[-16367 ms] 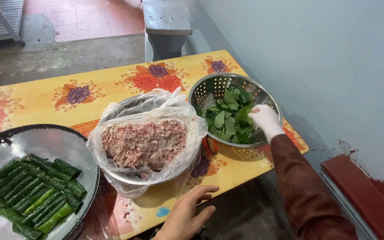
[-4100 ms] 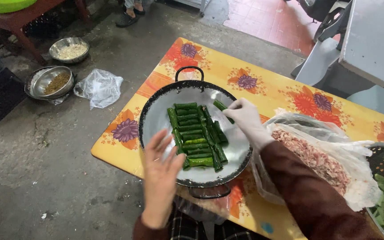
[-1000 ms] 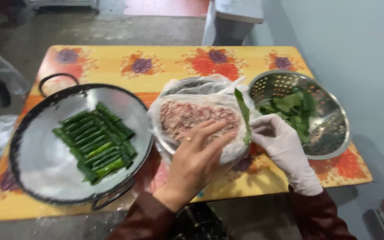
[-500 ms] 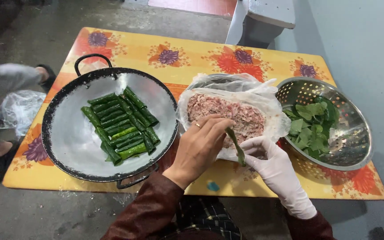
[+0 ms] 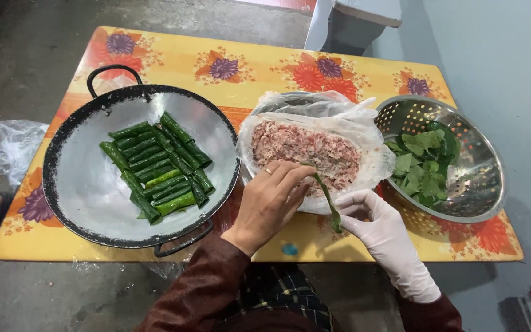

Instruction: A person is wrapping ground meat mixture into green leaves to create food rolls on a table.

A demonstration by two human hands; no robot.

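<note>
Far left: clear plastic bag [image 5: 7,147] on floor beside desk [image 5: 173,52]. Black wok [image 5: 139,166] on desk, green leaf rolls [image 5: 158,166] packed in rows. Centre: bare left hand [image 5: 271,200], grip pinched at minced meat [image 5: 305,150] in bag-lined bowl. Gloved right hand [image 5: 379,227] pinches green leaf [image 5: 329,200] held by bowl edge, likely for filling. Right: metal colander [image 5: 474,178] of loose leaves [image 5: 425,163], near hand.

We hold a long, dark green leaf [image 5: 329,200] on edge between our hands, just in front of the minced meat [image 5: 305,152]. The meat is pink and coarse, heaped in a bowl lined with a clear plastic bag [image 5: 314,110], which sits mid-bench between pan and colander.
</note>
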